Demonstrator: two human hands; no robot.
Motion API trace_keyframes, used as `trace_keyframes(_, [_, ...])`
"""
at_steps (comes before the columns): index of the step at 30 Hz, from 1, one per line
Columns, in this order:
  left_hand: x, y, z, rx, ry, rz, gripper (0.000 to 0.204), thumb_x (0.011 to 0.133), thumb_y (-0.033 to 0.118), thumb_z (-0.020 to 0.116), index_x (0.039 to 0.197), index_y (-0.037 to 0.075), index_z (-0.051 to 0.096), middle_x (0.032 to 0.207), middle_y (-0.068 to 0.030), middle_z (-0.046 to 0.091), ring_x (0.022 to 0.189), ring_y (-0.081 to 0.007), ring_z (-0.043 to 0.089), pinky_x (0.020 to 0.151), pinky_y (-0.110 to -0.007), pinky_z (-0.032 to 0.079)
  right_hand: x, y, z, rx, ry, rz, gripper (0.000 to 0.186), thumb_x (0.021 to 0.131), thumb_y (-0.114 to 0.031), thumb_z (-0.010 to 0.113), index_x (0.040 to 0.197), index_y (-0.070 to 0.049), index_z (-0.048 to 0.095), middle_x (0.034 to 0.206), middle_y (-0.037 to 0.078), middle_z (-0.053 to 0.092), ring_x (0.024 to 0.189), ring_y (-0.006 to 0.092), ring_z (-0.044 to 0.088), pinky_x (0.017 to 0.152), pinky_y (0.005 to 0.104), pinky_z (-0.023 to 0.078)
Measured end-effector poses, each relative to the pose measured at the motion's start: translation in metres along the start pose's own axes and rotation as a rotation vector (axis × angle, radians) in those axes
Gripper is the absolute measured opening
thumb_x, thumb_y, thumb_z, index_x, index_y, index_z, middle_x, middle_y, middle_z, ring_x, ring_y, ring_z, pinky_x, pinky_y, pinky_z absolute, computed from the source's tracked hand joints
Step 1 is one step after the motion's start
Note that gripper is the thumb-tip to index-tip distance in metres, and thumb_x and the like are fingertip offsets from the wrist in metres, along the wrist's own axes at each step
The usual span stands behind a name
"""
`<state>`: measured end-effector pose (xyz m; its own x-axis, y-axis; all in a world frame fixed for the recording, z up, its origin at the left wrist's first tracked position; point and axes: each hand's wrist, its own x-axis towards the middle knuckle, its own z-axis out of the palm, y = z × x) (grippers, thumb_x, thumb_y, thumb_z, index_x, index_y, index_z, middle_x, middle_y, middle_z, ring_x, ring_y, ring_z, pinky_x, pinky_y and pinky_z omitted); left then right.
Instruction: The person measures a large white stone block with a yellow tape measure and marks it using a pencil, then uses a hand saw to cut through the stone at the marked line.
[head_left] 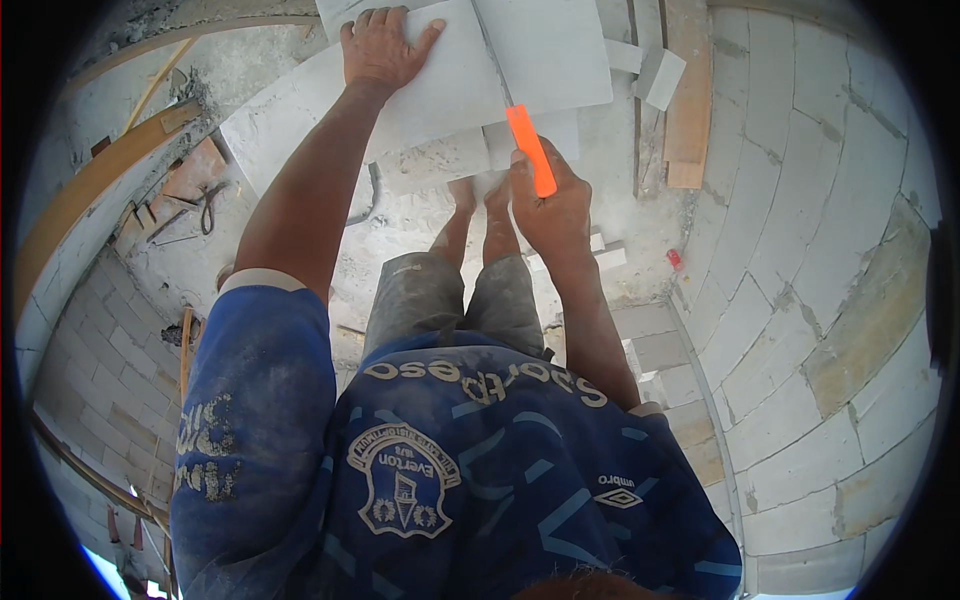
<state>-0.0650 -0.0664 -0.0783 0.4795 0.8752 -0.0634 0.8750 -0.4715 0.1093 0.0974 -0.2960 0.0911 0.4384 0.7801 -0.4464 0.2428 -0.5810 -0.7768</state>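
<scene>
My left hand (pixel 388 50) lies on a large pale grey block (pixel 552 55) at the top of the view, fingers apart and pressed on its surface. My right hand (pixel 550 205) grips the orange handle (pixel 530 150) of a saw, whose long thin blade (pixel 487 50) runs up across the block along a dark line, right of my left hand. Beneath is another pale slab (pixel 260 135), with further block pieces below it. My bare feet show under the blocks.
Pale block walls (pixel 800 300) rise on both sides. At upper right are wooden planks (pixel 686 120) and small offcuts (pixel 660 78). At left lie a curved wooden board (pixel 75 200), scattered tools (pixel 207 205) and debris on the dusty floor. A small red object (pixel 673 260) lies by the right wall.
</scene>
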Motion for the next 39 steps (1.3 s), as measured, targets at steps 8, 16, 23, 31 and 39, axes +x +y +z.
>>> trace_keyframes(8, [-0.010, 0.006, -0.044, -0.018, -0.218, -0.137, 0.071, 0.098, 0.062, 0.049, 0.133, 0.001, 0.058, 0.137, -0.0210, 0.058, 0.132, -0.0362, 0.050, 0.115, -0.055, 0.032, -0.057, 0.006, -0.029, 0.005, -0.046, -0.109, 0.039, 0.101, -0.023, 0.060, 0.132, 0.000, 0.063, 0.088, 0.016, 0.073, 0.072, 0.0195, 0.071, 0.068, 0.0327, 0.056])
trace_keyframes(16, [-0.013, 0.007, -0.028, -0.052, -0.152, -0.124, 0.071, 0.096, 0.065, 0.050, 0.129, 0.004, 0.062, 0.131, -0.0187, 0.062, 0.131, -0.0349, 0.051, 0.113, -0.055, 0.032, -0.049, 0.018, -0.023, 0.014, -0.063, -0.060, 0.036, 0.099, -0.018, 0.060, 0.132, -0.003, 0.064, 0.091, 0.014, 0.073, 0.069, 0.0204, 0.069, 0.067, 0.0327, 0.055])
trace_keyframes(23, [-0.008, 0.008, -0.029, -0.001, -0.111, -0.105, 0.070, 0.096, 0.064, 0.051, 0.128, 0.003, 0.062, 0.129, -0.0184, 0.063, 0.126, -0.0352, 0.053, 0.111, -0.055, 0.033, -0.017, 0.007, -0.022, 0.000, -0.114, -0.005, 0.037, 0.099, -0.017, 0.061, 0.133, -0.003, 0.063, 0.084, 0.013, 0.072, 0.067, 0.0185, 0.069, 0.063, 0.0323, 0.053])
trace_keyframes(31, [-0.016, -0.003, -0.022, 0.010, -0.089, -0.097, 0.070, 0.096, 0.063, 0.051, 0.128, 0.002, 0.062, 0.131, -0.0194, 0.062, 0.129, -0.0358, 0.052, 0.113, -0.053, 0.033, -0.080, 0.030, -0.037, 0.008, -0.099, -0.054, 0.038, 0.099, -0.017, 0.060, 0.136, -0.005, 0.062, 0.099, 0.015, 0.075, 0.081, 0.0220, 0.074, 0.072, 0.0333, 0.057])
trace_keyframes(39, [-0.009, 0.012, -0.024, -0.030, -0.123, -0.087, 0.070, 0.096, 0.063, 0.051, 0.128, 0.001, 0.061, 0.131, -0.0199, 0.062, 0.129, -0.0358, 0.052, 0.113, -0.053, 0.033, 0.013, 0.011, -0.015, 0.045, -0.158, 0.094, 0.036, 0.098, -0.020, 0.063, 0.130, -0.004, 0.065, 0.084, 0.014, 0.073, 0.071, 0.0249, 0.073, 0.066, 0.0350, 0.056])
